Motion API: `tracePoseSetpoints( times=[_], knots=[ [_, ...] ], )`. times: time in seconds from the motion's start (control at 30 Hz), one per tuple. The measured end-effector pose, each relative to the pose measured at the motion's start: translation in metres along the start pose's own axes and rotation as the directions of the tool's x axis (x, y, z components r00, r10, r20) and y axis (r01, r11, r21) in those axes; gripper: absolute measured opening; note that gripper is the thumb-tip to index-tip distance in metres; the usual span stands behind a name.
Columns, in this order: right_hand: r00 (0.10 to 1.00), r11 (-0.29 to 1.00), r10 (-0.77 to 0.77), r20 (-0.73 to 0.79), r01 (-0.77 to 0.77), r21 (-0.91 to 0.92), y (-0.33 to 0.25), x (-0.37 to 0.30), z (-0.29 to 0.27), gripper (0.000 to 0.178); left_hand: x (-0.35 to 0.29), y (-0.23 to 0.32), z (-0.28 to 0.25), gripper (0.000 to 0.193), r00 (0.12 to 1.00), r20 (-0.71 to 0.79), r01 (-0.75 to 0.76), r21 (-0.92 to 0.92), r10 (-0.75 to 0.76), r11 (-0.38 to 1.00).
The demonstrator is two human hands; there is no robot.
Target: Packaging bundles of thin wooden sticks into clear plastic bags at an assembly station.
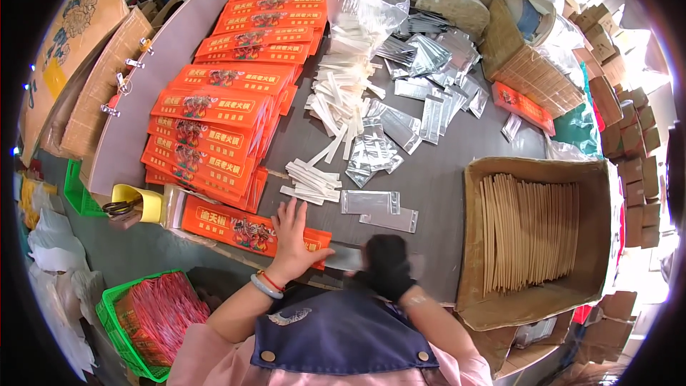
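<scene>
My bare left hand (291, 236), with a bracelet and a red cord at its wrist, lies with fingers spread on a long red printed packet (229, 224) at the table's near edge. Its thumb reaches the packet's right end. A flat silver sachet (345, 258) sits at that end. My right hand (386, 261), in a black glove and blurred, closes on the sachet's other side. Just beyond are two more silver sachets (369, 202) and a small heap of white paper-wrapped strips (312, 181).
Stacks of red packets (207, 129) line the left. White strips (336, 93) and silver sachets (429, 57) pile up behind. A cardboard box of wooden chopsticks (532, 232) stands right. A yellow holder with scissors (139, 204) and a green basket (107, 314) are left.
</scene>
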State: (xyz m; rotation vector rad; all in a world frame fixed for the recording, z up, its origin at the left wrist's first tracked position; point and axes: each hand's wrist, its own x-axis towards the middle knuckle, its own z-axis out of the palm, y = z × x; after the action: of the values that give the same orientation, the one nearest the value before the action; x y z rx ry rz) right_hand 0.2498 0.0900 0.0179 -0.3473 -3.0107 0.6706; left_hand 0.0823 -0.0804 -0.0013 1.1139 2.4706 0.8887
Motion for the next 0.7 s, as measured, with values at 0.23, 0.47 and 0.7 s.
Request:
tracePoseSetpoints(
  times=[0.23,0.47,0.7],
  knots=[
    [0.903,0.988,0.154,-0.401,-0.137,0.071,0.041,-0.018,-0.033,0.058,0.095,-0.014,-0.004,0.05,0.942,-0.285,-0.199,-0.057,0.175,0.978],
    [0.339,0.258,0.879,-0.336,-0.93,-0.262,0.141,-0.122,-0.08,0.029,0.161,-0.025,-0.016,0.012,0.974,-0.129,-0.114,0.424,0.184,0.898],
    [0.41,0.276,0.857,-0.311,-0.876,-0.395,0.129,-0.118,-0.07,0.019,0.109,0.034,0.032,0.014,0.901,-0.102,-0.403,0.165,0.422,0.9]
  ],
)
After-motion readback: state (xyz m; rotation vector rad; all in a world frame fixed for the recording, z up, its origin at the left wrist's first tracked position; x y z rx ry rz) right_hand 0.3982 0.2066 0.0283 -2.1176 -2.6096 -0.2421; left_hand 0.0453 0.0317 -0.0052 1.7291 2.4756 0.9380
